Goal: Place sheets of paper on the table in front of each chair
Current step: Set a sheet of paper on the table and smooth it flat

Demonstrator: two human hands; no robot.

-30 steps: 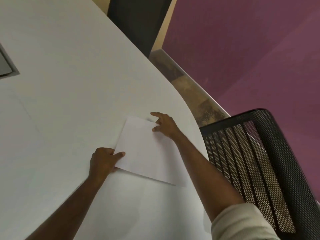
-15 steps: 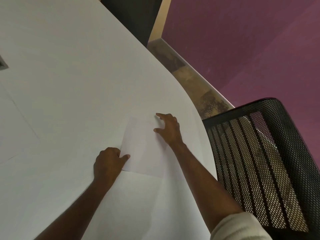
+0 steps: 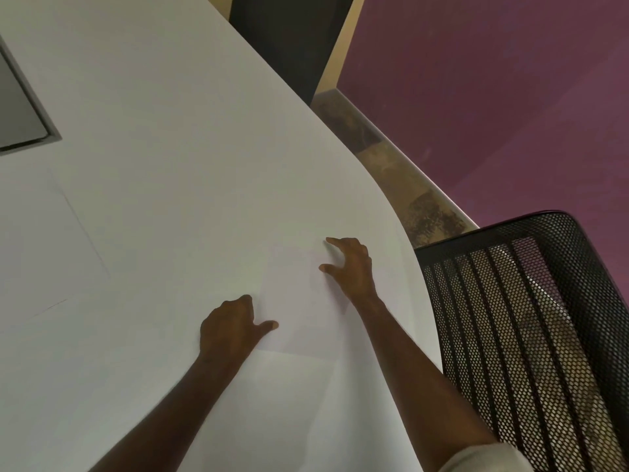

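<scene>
A white sheet of paper (image 3: 299, 304) lies flat on the white table (image 3: 177, 137), near its curved right edge and in front of the black mesh chair (image 3: 531, 321). My left hand (image 3: 235, 330) is at the sheet's left edge, fingers curled and thumb pressed on top of the paper. My right hand (image 3: 352, 267) rests at the sheet's far right corner with its fingers spread, fingertips touching the paper. The sheet barely stands out from the tabletop.
Another white sheet (image 3: 44, 243) lies on the table at the left. A grey inset panel (image 3: 17, 107) sits at the upper left. Beyond the table edge are a purple wall (image 3: 493, 97) and a dark doorway (image 3: 289, 35).
The sheet has come down from a slight tilt to lie flat on the table. My right hand's fingers have spread wider on it. Both hands stay at the same edges.
</scene>
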